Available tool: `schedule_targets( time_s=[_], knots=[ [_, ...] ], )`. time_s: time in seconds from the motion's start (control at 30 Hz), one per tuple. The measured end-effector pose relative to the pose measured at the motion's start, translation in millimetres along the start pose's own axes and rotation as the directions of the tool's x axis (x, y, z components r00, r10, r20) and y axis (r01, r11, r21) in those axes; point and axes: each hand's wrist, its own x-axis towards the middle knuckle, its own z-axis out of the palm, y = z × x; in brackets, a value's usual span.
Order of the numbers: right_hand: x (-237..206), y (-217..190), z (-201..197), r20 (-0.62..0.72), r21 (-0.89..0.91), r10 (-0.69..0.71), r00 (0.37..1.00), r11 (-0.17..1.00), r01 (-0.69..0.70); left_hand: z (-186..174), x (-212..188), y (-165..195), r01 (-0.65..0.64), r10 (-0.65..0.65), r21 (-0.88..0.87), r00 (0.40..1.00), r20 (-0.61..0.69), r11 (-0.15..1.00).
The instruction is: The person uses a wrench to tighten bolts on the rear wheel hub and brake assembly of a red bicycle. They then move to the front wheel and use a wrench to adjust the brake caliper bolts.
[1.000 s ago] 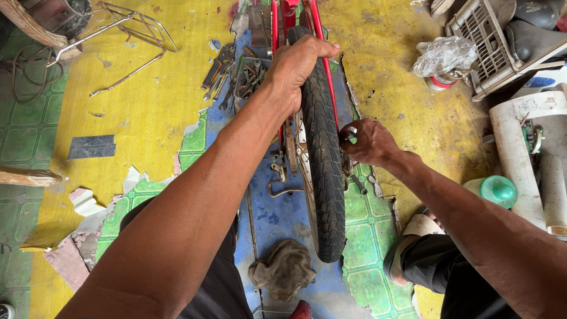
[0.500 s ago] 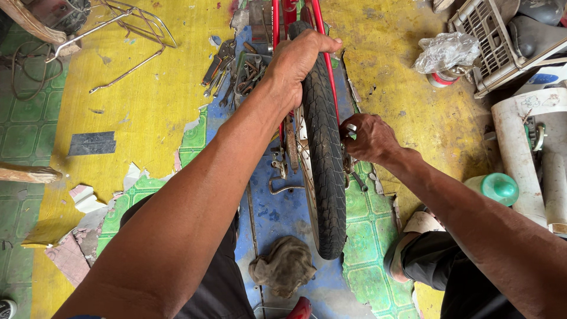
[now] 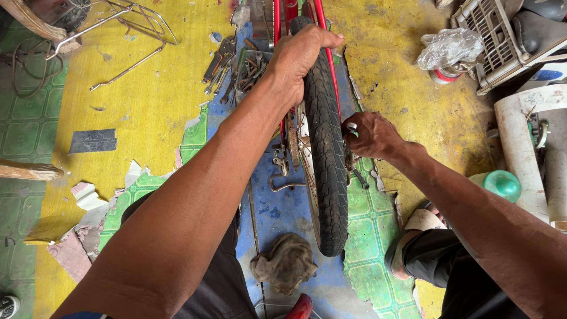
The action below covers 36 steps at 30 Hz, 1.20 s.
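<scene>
**spokes_n_grease:** Down on the peeling yellow and blue floor (image 3: 147, 106), a black bicycle tyre (image 3: 328, 171) stands upright in a red frame (image 3: 276, 18). My left hand (image 3: 298, 56) is clamped over the top of the tread, I guess to keep the wheel from turning or tipping.

**rustyhub:** And the other one?

**spokes_n_grease:** My right hand (image 3: 369, 134) is closed around a small metal part (image 3: 352, 126) at the wheel's side, by the axle. Can't tell what it is.

**rustyhub:** Tools handy?

**spokes_n_grease:** Pliers and wrenches (image 3: 233, 68) lie just beyond the wheel, and a rag (image 3: 283, 263) sits near its closest edge, all within reach.
</scene>
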Motion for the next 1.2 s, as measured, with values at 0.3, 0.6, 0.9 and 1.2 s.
schedule_targets(
  time_s=[0.3, 0.6, 0.9, 1.2],
  knots=[
    [1.0, -3.3, -0.2, -0.02, 0.038, 0.073, 0.997, 0.997, -0.072, 1.1, -1.1, 1.1, 0.002, -0.001, -0.06, 1.0, 0.016, 0.998],
    [0.7, -3.7, -1.8, 0.04, -0.02, 0.046, 0.998, 0.999, -0.045, 0.8, 1.1, 0.4, -0.001, 0.003, -0.082, 1.0, 0.017, 0.997],
    [-0.6, -6.5, -4.1, 0.019, -0.06, 0.001, 1.0, 0.998, 0.0, 1.6, -0.7, 2.4, 0.011, -0.009, -0.079, 1.0, 0.023, 0.997],
    [1.0, -4.0, -7.4, 0.095, -0.022, 0.029, 0.995, 0.999, -0.027, 0.9, 0.8, 0.5, -0.028, 0.03, -0.063, 0.999, 0.029, 0.998]
  ],
)
